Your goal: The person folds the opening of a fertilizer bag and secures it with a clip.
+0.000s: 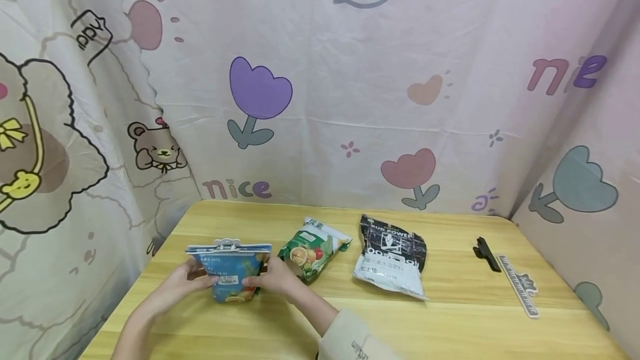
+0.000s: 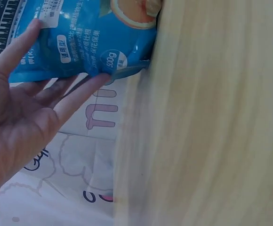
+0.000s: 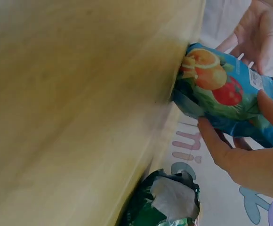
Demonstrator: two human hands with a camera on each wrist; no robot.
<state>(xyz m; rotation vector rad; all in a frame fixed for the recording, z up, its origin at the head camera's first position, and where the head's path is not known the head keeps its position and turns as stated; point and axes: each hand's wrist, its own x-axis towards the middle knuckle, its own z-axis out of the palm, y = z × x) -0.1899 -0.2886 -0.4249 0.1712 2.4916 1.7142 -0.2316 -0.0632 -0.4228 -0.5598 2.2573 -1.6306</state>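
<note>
A blue pouch printed with oranges and vegetables stands upright at the left of the table, and a long clip with a piano-key strip spans its top. My left hand holds the pouch's left side, thumb on the front face and fingers behind. On the other side my right hand grips it the same way. In the left wrist view the pouch rests with its bottom at the wood. The right wrist view gives its fruit-printed face between both hands.
A green produce-printed bag lies just right of the pouch, and farther right a black-and-white bag. Toward the table's right edge lie a black clip and a white piano-key clip. Printed cloth walls the table's back and sides.
</note>
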